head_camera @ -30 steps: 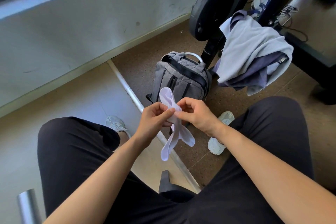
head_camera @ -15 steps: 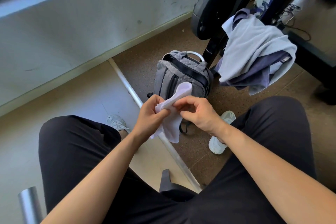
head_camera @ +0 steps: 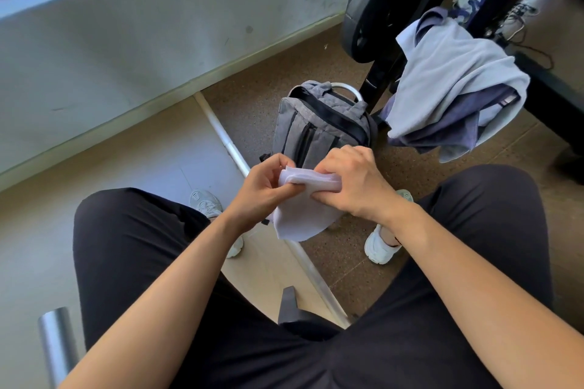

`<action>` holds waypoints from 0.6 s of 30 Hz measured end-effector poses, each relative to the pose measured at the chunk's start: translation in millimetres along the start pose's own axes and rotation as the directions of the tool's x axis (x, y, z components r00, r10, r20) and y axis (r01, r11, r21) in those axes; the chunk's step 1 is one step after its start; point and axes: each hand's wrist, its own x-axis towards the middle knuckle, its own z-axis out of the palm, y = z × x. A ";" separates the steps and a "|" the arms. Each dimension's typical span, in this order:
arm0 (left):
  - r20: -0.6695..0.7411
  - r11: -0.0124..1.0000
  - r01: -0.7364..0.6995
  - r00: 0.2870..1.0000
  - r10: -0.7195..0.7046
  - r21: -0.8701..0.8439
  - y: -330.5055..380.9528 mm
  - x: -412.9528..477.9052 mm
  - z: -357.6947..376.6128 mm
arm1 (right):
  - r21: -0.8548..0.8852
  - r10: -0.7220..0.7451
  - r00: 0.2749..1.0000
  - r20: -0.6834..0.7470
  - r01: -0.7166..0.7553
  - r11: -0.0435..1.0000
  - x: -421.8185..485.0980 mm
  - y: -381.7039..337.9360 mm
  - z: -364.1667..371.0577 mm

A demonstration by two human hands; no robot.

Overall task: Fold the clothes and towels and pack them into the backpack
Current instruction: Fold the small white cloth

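Observation:
A small white sock (head_camera: 300, 215) is bunched between both hands above my knees. My left hand (head_camera: 262, 189) pinches its left end, and my right hand (head_camera: 350, 183) grips the folded top from the right. The lower part of the sock hangs below the hands. Just beyond them a grey backpack (head_camera: 319, 123) stands upright on the brown floor, its top partly unzipped. A pale grey towel (head_camera: 448, 79) and a purple garment (head_camera: 448, 129) hang over the black rack to the right of the backpack.
A black weight plate (head_camera: 376, 6) on a bar leans behind the backpack. The black rack frame (head_camera: 556, 104) runs along the right. A metal floor strip (head_camera: 227, 142) crosses under my hands. My white shoes (head_camera: 379, 246) stand on the floor; a chrome post (head_camera: 57, 344) rises at bottom left.
The long dangling ends of the white sock have been gathered and folded into a short bundle between my hands. My right hand has closed over its top.

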 end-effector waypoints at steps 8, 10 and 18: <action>0.058 0.993 0.070 0.996 -0.065 -0.095 1.5 0.8 -2.7 | 0.391 0.138 0.972 0.192 -0.205 0.898 -1.5 -12.4 -5.0; 0.026 0.993 0.116 0.993 -0.115 -0.037 0.3 0.1 -7.2 | 0.539 0.198 0.968 0.154 -0.250 0.804 -0.1 -6.3 -13.8; -0.055 0.946 -0.015 0.998 0.035 0.325 -18.2 -7.2 10.9 | 0.718 0.381 0.919 0.098 -0.330 0.612 -4.9 11.9 -28.9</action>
